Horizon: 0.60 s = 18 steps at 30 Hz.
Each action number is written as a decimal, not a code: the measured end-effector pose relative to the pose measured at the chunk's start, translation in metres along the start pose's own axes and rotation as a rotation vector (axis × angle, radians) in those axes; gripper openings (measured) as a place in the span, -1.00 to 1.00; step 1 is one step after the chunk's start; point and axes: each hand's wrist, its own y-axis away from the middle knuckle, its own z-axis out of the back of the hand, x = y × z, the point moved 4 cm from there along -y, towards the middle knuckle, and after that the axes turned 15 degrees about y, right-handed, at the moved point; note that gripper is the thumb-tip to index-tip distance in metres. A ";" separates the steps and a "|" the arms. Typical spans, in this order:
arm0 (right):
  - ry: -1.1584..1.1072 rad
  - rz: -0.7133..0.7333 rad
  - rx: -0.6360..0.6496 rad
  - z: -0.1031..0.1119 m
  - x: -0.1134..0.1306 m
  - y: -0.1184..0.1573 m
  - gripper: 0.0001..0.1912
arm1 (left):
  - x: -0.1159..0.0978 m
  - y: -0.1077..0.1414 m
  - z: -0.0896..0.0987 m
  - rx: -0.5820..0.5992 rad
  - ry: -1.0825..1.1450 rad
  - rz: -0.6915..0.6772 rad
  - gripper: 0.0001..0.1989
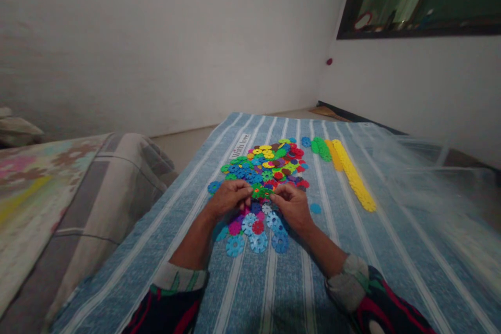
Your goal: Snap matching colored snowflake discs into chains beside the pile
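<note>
- Left hand (231, 197): the forearm reached forward and inward from the lower left; the wrist was bent slightly, the thumb and fingers pinching the left edge of the green discs (258, 191).
- Right hand (291, 203): the forearm angled inward from the lower right, the curled fingers and thumb grasping the opposite edge.
- Green discs: held between the two sets of fingertips, over the near part of the pile (256, 171); whether they were interlocked could not be told.
- Pile: thin, flat, round pieces, apparently plastic, with notched rims, in mixed colours.
- Light-blue discs (258, 242): lay flat between the forearms, their notches and central holes visible.
- Yellow row (354, 176): overlapping discs formed a long, scalloped strip right of the pile.
- Cloth (235, 292): woven-looking blue fabric with pale stripes, beneath the pieces.
</note>
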 end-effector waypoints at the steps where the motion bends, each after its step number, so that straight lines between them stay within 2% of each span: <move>1: -0.015 -0.007 0.004 0.000 0.000 0.000 -0.85 | 0.000 0.000 -0.006 0.025 0.015 0.007 -0.69; 5: -0.081 -0.055 0.001 0.000 0.001 -0.002 -0.87 | 0.000 0.002 -0.019 0.082 0.041 0.016 -0.67; 12: -0.303 -0.231 0.056 -0.004 0.001 -0.006 -0.79 | -0.002 0.003 -0.022 0.114 0.117 0.058 -0.59; 18: -0.398 -0.273 0.101 -0.007 -0.001 -0.010 -0.73 | -0.001 0.004 -0.031 0.139 0.172 0.099 -0.52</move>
